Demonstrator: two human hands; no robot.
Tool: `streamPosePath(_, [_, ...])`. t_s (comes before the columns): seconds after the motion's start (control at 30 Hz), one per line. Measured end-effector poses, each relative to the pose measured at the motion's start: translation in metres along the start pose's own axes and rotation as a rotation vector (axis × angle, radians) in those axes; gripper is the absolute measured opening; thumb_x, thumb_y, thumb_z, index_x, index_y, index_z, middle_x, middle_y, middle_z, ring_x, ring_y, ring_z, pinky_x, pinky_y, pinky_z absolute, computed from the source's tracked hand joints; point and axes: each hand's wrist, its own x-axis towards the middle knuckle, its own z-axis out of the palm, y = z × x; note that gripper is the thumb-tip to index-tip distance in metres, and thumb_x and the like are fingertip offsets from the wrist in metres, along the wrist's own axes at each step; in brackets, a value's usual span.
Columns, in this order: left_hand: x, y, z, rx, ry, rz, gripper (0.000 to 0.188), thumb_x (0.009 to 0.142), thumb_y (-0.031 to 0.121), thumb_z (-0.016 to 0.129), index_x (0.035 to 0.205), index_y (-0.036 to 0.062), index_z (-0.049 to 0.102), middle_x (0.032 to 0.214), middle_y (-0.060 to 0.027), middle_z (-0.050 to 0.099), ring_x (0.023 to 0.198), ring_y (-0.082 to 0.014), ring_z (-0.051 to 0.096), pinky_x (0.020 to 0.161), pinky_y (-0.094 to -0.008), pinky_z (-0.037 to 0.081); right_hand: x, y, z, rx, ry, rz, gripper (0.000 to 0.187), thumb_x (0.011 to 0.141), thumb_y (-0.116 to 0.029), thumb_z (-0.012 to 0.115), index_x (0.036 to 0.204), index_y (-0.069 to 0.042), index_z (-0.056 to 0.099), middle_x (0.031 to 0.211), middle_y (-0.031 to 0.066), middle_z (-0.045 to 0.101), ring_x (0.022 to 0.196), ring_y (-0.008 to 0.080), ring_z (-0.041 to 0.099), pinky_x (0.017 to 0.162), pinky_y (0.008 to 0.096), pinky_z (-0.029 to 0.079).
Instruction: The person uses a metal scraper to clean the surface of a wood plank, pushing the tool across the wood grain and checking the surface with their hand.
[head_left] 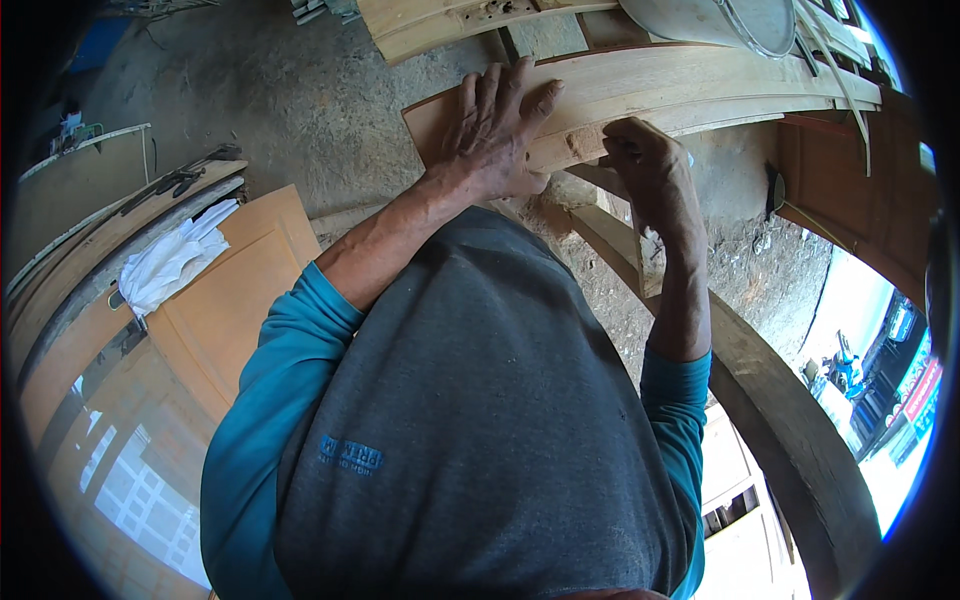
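Observation:
A pale wooden board (pixel 660 85) with a reddish-brown left end lies across in front of me. My left hand (pixel 497 125) rests on that end, fingers spread and palm down, with the thumb at the near edge. Just right of it, at the board's near edge, my right hand (pixel 650 165) is closed with its fingers curled in. Whatever it grips, if anything, is hidden inside the fist. Below the right wrist stands a small upright wooden piece (pixel 650 262), partly covered by the forearm.
A round whitish tub (pixel 690 18) sits beyond the board. Curved thick timber (pixel 800 430) sweeps down on the right, near a brown wooden panel (pixel 850 190). At left are a panelled door (pixel 240 300), a white cloth (pixel 175 258) and a dark hand tool (pixel 180 180) on stacked boards.

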Motion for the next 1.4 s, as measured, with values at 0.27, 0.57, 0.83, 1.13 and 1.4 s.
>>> streamPosePath(0.27, [0.000,-0.001,0.002,0.000,0.003,-0.006,0.128,0.061,0.042,0.094,0.170,0.0184,0.032,0.168,-0.0266,0.025,0.151,-0.0491,0.029,0.124,-0.0663,0.023,-0.004,-0.008,0.005,-0.024,-0.066,-0.021,0.013,0.100,-0.009,0.073,0.112,-0.004,0.075,0.100,0.0210,0.077,0.089,0.0332,0.078,0.077,0.0442,0.058])
streamPosePath(0.57, [0.000,0.001,0.002,-0.015,0.009,-0.014,0.130,0.060,0.044,0.097,0.171,0.0190,0.033,0.168,-0.0262,0.025,0.153,-0.0488,0.028,0.124,-0.0672,0.023,-0.016,-0.013,-0.007,-0.070,0.120,0.102,0.015,0.103,-0.010,0.069,0.115,-0.002,0.074,0.109,0.0181,0.079,0.093,0.0333,0.079,0.081,0.0408,0.061])
streamPosePath(0.83, [0.001,0.000,0.002,-0.004,0.084,0.035,0.128,0.059,0.043,0.096,0.169,0.0178,0.036,0.166,-0.0268,0.030,0.146,-0.0479,0.036,0.118,-0.0651,0.028,-0.069,0.055,0.031,-0.371,0.366,0.284,0.047,0.099,-0.011,0.074,0.142,0.003,0.062,0.135,0.0307,0.064,0.122,0.0470,0.066,0.103,0.0509,0.056])
streamPosePath(1.13, [0.009,0.010,-0.017,0.065,-0.001,0.035,0.121,0.063,0.043,0.093,0.167,0.0140,0.038,0.166,-0.0277,0.032,0.145,-0.0486,0.038,0.119,-0.0660,0.028,-0.080,0.075,0.054,-0.365,0.409,0.397,0.064,0.096,-0.013,0.077,0.153,-0.002,0.052,0.148,0.0303,0.054,0.131,0.0499,0.058,0.110,0.0555,0.049])
streamPosePath(1.4, [0.010,0.015,-0.016,0.091,-0.031,0.025,0.128,0.062,0.045,0.096,0.169,0.0158,0.033,0.166,-0.0271,0.031,0.149,-0.0483,0.035,0.118,-0.0678,0.027,-0.078,0.074,0.059,-0.387,0.506,0.401,0.051,0.100,-0.010,0.064,0.149,-0.002,0.055,0.137,0.0276,0.057,0.123,0.0482,0.060,0.099,0.0566,0.054])
